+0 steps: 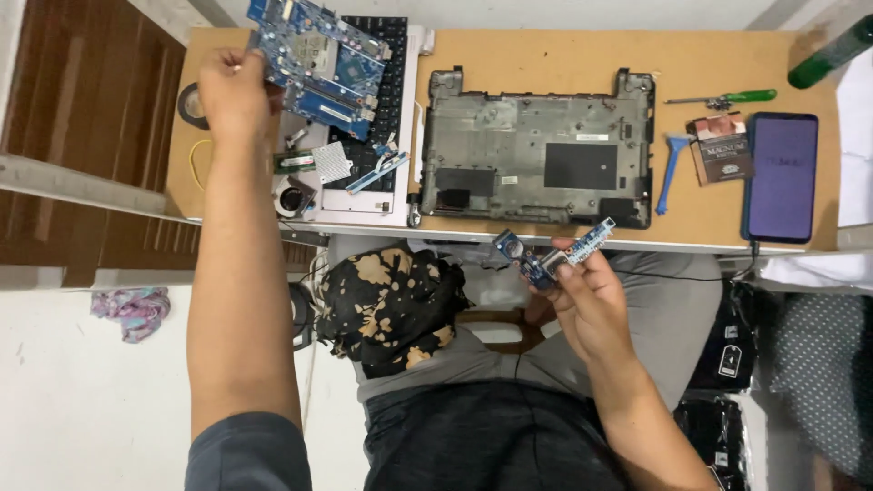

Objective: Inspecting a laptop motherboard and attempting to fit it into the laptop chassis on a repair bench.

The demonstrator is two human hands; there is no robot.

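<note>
The left hand has its grip clamped on the edge of a blue motherboard lifted over the keyboard (far left of the table), while the right hand pinches a small blue circuit board just off the table's near edge, below the grey laptop base.

A small brown carton lies just beside a purple-lit phone screen.

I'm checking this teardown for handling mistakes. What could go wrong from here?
The left hand holds the blue motherboard by one edge above the keyboard deck; it could flex or drop onto the loose parts there. The right hand holds a small blue board off the desk edge, so a slip may send it to the floor.
</note>
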